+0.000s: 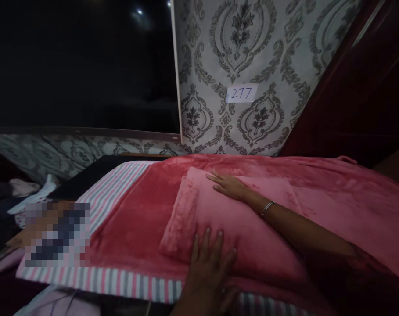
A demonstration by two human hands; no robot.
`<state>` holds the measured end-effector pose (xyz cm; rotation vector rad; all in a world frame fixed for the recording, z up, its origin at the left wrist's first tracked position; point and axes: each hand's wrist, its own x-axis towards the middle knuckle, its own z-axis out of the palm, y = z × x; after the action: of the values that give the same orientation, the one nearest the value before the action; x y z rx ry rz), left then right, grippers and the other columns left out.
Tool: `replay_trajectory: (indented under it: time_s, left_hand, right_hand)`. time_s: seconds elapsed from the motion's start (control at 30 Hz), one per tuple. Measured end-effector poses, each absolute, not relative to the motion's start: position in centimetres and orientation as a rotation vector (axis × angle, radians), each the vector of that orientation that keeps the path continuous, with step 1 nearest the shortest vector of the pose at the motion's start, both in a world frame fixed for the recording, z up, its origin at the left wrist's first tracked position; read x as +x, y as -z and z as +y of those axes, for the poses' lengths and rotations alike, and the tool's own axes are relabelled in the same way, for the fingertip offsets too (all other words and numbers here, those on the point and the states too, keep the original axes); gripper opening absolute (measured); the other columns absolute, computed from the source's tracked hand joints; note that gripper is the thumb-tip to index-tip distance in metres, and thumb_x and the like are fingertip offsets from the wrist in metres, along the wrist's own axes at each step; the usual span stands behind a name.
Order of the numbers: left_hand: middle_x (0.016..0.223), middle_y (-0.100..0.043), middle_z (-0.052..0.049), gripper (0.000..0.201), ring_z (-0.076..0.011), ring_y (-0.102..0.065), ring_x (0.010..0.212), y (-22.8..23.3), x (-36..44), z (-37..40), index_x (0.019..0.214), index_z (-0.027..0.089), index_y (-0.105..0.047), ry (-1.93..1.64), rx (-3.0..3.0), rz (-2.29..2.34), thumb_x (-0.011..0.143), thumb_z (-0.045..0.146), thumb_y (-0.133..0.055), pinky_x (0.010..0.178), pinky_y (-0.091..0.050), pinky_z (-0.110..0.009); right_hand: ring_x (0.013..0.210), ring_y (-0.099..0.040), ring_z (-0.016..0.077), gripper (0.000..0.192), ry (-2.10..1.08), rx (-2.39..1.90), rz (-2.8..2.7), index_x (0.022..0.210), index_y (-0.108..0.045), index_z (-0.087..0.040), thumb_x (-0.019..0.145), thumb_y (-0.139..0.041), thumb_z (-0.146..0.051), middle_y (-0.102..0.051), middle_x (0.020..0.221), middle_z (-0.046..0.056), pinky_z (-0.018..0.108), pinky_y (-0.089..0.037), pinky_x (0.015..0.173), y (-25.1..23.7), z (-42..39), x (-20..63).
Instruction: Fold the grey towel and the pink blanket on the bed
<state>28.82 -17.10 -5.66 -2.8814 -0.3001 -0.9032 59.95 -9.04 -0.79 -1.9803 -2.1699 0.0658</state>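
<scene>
Left hand (208,263) lies flat, fingers spread wide, on the pink pillow (232,219) at six o'clock; right hand (228,185) presses flat, open, at twelve o'clock.

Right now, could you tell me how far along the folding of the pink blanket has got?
One fold looks made: a flap of the pink blanket lies doubled over. In hand, the left hand and right hand press it flat. The rest lies spread over the striped sheet, unfolded.
</scene>
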Motion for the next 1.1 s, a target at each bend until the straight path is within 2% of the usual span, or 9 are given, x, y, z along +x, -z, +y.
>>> replay_trajectory:
  time_s: [0.1,0.17,0.27,0.33,0.5,0.63,0.77,0.9,1.1]
  left_hand:
    - [0.167,-0.026,-0.013,0.078,-0.0422,-0.017,0.154,4.5,28.4,-17.5,0.155,0.026,-0.041,0.857,-2.936,-0.310,0.087,0.057,-0.063,0.118,-0.019,-0.064]
    - [0.164,-0.034,-0.013,0.071,-0.0391,-0.023,0.153,3.7,28.0,-17.2,0.151,0.025,-0.046,0.863,-2.963,-0.295,0.089,0.056,-0.061,0.118,-0.020,-0.063]
    - [0.155,-0.049,-0.012,0.054,-0.0325,-0.036,0.147,2.6,27.1,-16.1,0.143,0.023,-0.055,0.953,-2.935,-0.362,0.094,0.046,-0.057,0.122,-0.016,-0.061]
    - [0.151,-0.053,-0.011,0.050,-0.0318,-0.038,0.146,2.2,26.2,-15.2,0.141,0.023,-0.056,1.017,-2.868,-0.452,0.093,0.039,-0.058,0.122,-0.011,-0.062]
    - [0.158,-0.044,-0.011,0.064,-0.0372,-0.023,0.152,3.8,24.4,-14.3,0.146,0.024,-0.052,0.949,-2.795,-0.563,0.086,0.037,-0.067,0.120,-0.016,-0.062]
    - [0.164,-0.034,-0.013,0.071,-0.0403,-0.019,0.154,5.6,24.1,-14.6,0.151,0.023,-0.048,0.919,-2.788,-0.586,0.086,0.043,-0.068,0.119,-0.018,-0.062]
    - [0.163,-0.037,-0.011,0.071,-0.0400,-0.023,0.153,6.6,24.2,-14.2,0.150,0.025,-0.049,0.981,-2.787,-0.569,0.084,0.041,-0.068,0.121,-0.017,-0.062]
    - [0.162,-0.038,-0.012,0.073,-0.0408,-0.026,0.152,7.5,24.4,-13.7,0.150,0.025,-0.050,1.012,-2.772,-0.544,0.081,0.041,-0.069,0.121,-0.016,-0.062]
    - [0.161,-0.041,-0.010,0.076,-0.0395,-0.028,0.151,8.4,25.1,-13.6,0.147,0.026,-0.053,1.164,-2.754,-0.566,0.079,0.051,-0.072,0.123,-0.014,-0.061]
  right_hand:
    - [0.149,-0.032,0.0311,0.064,-0.050,-2.047,-2.178,0.162,-0.026,-0.027,0.104,-0.031,-0.054,-0.025,0.167,0.010,0.054,-0.028,0.120,0.0,-9.1,59.8]
    - [0.150,-0.029,0.0330,0.064,-0.083,-2.114,-2.174,0.162,-0.028,-0.027,0.104,-0.033,-0.054,-0.025,0.166,0.011,0.058,-0.025,0.120,-1.0,-9.1,59.3]
    - [0.153,-0.020,0.0355,0.064,-0.036,-2.107,-2.155,0.161,-0.029,-0.029,0.103,-0.031,-0.057,-0.021,0.167,0.010,0.064,-0.021,0.119,-2.4,-9.4,57.0]
    - [0.154,-0.016,0.0326,0.061,0.041,-1.918,-2.267,0.160,-0.031,-0.029,0.105,-0.027,-0.055,-0.021,0.167,0.009,0.062,-0.016,0.121,-2.7,-10.1,54.3]
    - [0.155,-0.015,0.0246,0.054,-0.055,-1.308,-2.674,0.158,-0.036,-0.033,0.107,-0.028,-0.050,-0.031,0.165,0.004,0.057,-0.007,0.123,-1.2,-11.5,48.1]
    - [0.155,-0.015,0.0274,0.054,-0.053,-1.350,-2.665,0.157,-0.038,-0.034,0.106,-0.033,-0.052,-0.033,0.164,0.005,0.062,-0.004,0.122,-0.8,-8.8,48.8]
    - [0.155,-0.014,0.0332,0.058,-0.119,-1.665,-2.484,0.157,-0.038,-0.033,0.104,-0.033,-0.057,-0.028,0.165,0.007,0.066,-0.011,0.120,-1.1,-3.6,52.3]
    - [0.152,-0.026,0.0299,0.061,-0.257,-1.785,-2.303,0.157,-0.040,-0.028,0.104,-0.030,-0.057,-0.028,0.165,0.008,0.055,-0.024,0.122,-0.2,0.1,54.7]
    - [0.152,-0.027,0.0265,0.062,-0.295,-1.768,-2.168,0.158,-0.037,-0.028,0.104,-0.027,-0.058,-0.030,0.165,0.006,0.053,-0.023,0.123,1.4,0.8,55.7]
